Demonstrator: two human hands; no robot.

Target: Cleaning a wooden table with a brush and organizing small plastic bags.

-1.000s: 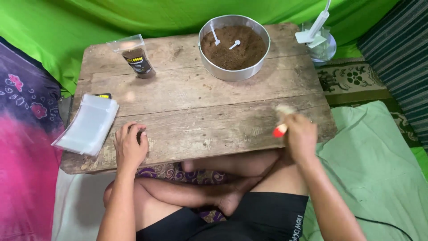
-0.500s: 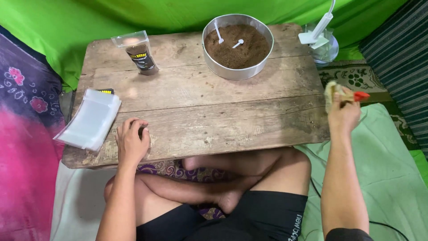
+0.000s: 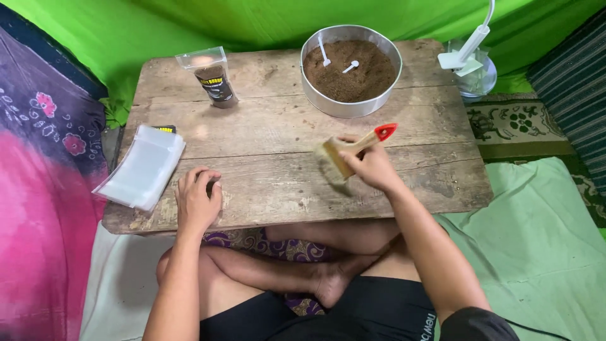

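Right hand point(image 3: 372, 167) holds brush point(image 3: 353, 149), bristles lower-left, handle upper-right

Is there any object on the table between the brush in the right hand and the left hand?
Nothing visible. The right hand holds the brush over bare wood of the table; the left hand rests at the near edge. The pile of clear bags lies farther left.

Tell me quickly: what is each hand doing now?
Left hand: curled, resting on the wooden table; holding unclear.
Right hand: closed on the brush.
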